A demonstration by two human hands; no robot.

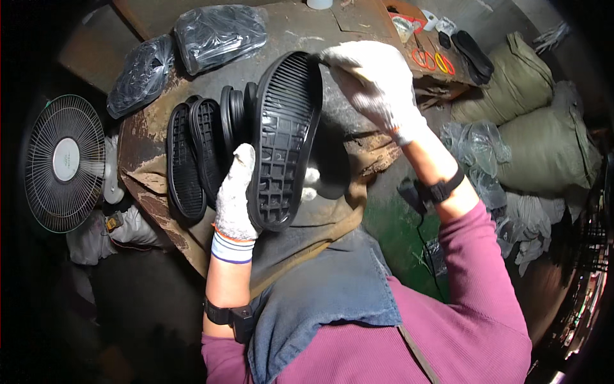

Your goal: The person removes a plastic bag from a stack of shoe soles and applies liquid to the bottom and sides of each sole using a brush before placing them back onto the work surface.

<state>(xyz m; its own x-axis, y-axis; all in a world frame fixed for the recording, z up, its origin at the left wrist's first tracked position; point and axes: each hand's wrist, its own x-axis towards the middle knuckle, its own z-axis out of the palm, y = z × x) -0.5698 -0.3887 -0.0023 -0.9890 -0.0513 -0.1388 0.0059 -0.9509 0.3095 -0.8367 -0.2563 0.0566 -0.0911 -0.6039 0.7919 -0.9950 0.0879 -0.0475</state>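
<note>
I am gripping a black sole [281,150] with my gloved left hand [235,195] at its lower part, my thumb lying by its left edge and my fingertips showing past its right edge. My gloved right hand [374,86] is pinching the rim at the sole's upper end, fingers bunched together. Between both hands, I am holding the sole tilted up in front of me, its ribbed and gridded face turning toward my eyes. To its left, two more soles [185,166] are leaning side by side on the worn surface [297,25], and others [235,109] are standing on edge just behind my left hand. Farther back, two plastic-wrapped bundles [220,38] are sitting near the far left edge, and a fan [66,160] is standing beyond.
</note>
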